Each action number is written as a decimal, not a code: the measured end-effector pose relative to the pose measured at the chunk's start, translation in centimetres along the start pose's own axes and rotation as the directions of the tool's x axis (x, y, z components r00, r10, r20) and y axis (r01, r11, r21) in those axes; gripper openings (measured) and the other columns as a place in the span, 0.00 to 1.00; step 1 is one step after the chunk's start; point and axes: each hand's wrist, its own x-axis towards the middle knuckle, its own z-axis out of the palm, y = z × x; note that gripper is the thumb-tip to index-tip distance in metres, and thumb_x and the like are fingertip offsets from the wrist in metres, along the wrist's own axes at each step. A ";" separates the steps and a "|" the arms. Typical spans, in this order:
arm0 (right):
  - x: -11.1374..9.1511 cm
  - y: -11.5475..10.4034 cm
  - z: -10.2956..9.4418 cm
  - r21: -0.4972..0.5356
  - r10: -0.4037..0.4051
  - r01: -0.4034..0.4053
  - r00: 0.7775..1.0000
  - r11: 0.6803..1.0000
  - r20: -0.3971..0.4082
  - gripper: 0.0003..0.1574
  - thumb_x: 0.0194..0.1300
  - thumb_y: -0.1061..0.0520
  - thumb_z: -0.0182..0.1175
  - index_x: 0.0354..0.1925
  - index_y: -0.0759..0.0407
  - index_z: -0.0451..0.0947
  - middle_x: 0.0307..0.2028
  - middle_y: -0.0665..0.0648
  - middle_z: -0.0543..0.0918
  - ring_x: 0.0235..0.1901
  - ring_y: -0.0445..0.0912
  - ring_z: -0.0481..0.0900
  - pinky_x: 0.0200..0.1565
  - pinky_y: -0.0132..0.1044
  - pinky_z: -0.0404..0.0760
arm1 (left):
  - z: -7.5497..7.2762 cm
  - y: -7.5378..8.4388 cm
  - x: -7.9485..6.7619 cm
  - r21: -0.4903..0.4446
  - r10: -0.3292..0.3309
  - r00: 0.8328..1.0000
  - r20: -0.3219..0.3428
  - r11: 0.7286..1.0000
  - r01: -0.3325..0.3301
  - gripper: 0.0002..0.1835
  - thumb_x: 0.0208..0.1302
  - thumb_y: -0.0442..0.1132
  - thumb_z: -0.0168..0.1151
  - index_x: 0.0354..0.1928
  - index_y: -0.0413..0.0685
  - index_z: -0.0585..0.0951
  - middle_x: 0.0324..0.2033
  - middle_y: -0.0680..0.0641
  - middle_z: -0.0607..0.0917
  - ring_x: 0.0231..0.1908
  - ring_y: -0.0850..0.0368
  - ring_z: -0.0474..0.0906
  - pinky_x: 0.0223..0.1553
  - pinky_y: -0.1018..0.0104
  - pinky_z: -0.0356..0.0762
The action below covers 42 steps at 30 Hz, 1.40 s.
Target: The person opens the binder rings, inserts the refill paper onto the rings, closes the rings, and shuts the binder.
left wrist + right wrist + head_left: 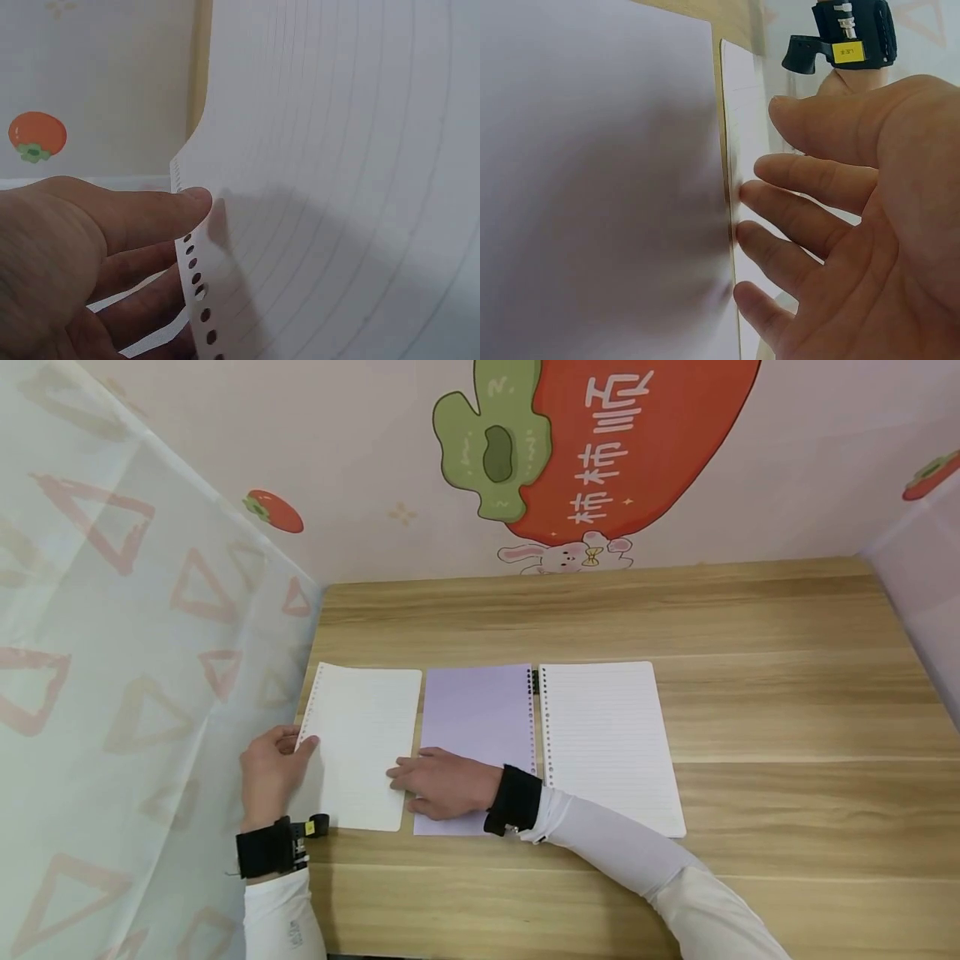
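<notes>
My left hand (276, 770) pinches the left, hole-punched edge of white lined loose-leaf paper (367, 735). In the left wrist view the thumb (161, 214) lies on top of the paper, fingers underneath, and that edge curves upward. My right hand (446, 783) reaches across a purple notebook cover (476, 710), its fingertips at the paper's right edge. The right wrist view shows those fingers (795, 214) extended and spread. The cover has holes along its right side. To its right lies more lined paper (607, 735), punched along its left side.
A small black binding piece (536, 682) shows between the purple cover and the right-hand paper. The wooden table (810, 760) meets a patterned curtain (172, 635) on the left and a printed backdrop (375, 452) behind. Each wrist wears a black strap; the left one carries a small camera (318, 827).
</notes>
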 end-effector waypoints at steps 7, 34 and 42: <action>-0.1 -0.1 -0.2 -0.014 0.007 -0.007 1.000 1.000 0.012 0.29 0.78 0.50 0.53 0.72 0.58 0.72 0.76 0.54 0.69 0.78 0.47 0.60 0.77 0.47 0.55 | 0.0 1.0 -0.6 0.024 0.021 0.999 -0.039 1.000 -0.020 0.25 0.73 0.47 0.60 0.63 0.37 0.82 0.52 0.32 0.87 0.49 0.37 0.84 0.45 0.48 0.78; -0.9 2.7 -0.8 0.503 0.299 -0.087 0.885 0.860 -0.358 0.29 0.76 0.57 0.56 0.70 0.67 0.70 0.66 0.62 0.78 0.65 0.49 0.78 0.64 0.35 0.75 | -0.9 -1.0 0.8 -0.181 -0.049 0.986 0.159 0.980 0.078 0.33 0.81 0.53 0.40 0.74 0.36 0.67 0.65 0.29 0.75 0.63 0.35 0.70 0.61 0.40 0.66; -1.0 3.0 -1.0 0.731 0.440 -0.081 0.841 0.678 -0.315 0.37 0.75 0.55 0.59 0.75 0.66 0.62 0.68 0.64 0.76 0.60 0.51 0.83 0.57 0.34 0.81 | -0.2 0.2 0.8 -0.199 -0.018 0.986 0.164 0.979 0.051 0.30 0.80 0.51 0.43 0.72 0.37 0.69 0.65 0.29 0.76 0.64 0.36 0.70 0.63 0.40 0.64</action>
